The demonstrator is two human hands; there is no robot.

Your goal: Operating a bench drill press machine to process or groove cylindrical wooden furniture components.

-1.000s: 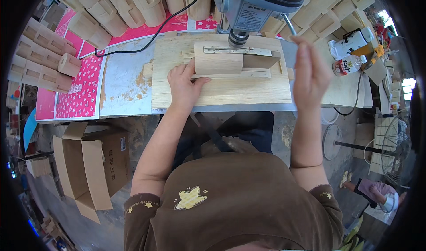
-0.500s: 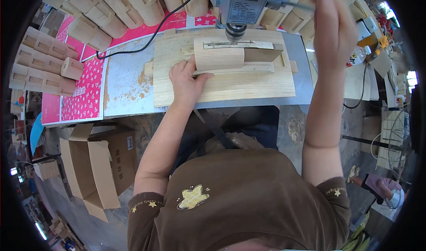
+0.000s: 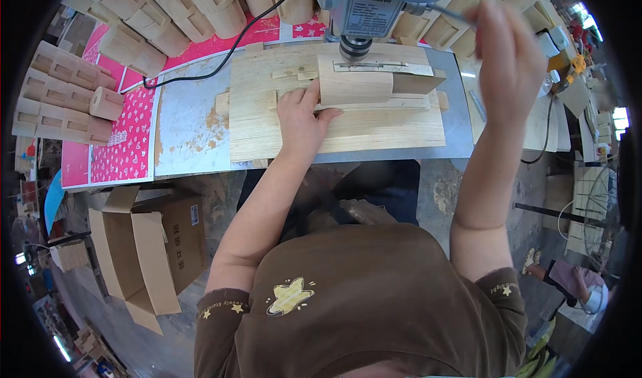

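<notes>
A curved, pale wooden block point(image 3: 354, 89) lies on a flat wooden board point(image 3: 267, 137), under the chuck point(image 3: 354, 47) of a small grey bench drill point(image 3: 368, 13). My left hand point(image 3: 301, 118) grips the block's left end, thumb along the near side and fingers behind. Narrow strips with slots run along the block's upper face, and a flat panel sticks out at its right. Raised at the right, my right hand point(image 3: 511, 63) is closed round the end of the drill's feed lever point(image 3: 451, 13); its fingers are somewhat blurred.
Many similar wooden pieces point(image 3: 60, 97) stand in rows at the back and left, on pink patterned sheeting point(image 3: 124, 150). A black cable point(image 3: 231, 53) crosses the table. An open cardboard box point(image 3: 150, 244) sits on the floor at left. Another person point(image 3: 578, 284) is at far right.
The wooden block and my left hand have slid to the right along the board, beneath the drill chuck. My right hand stays at the lever, slightly lower.
</notes>
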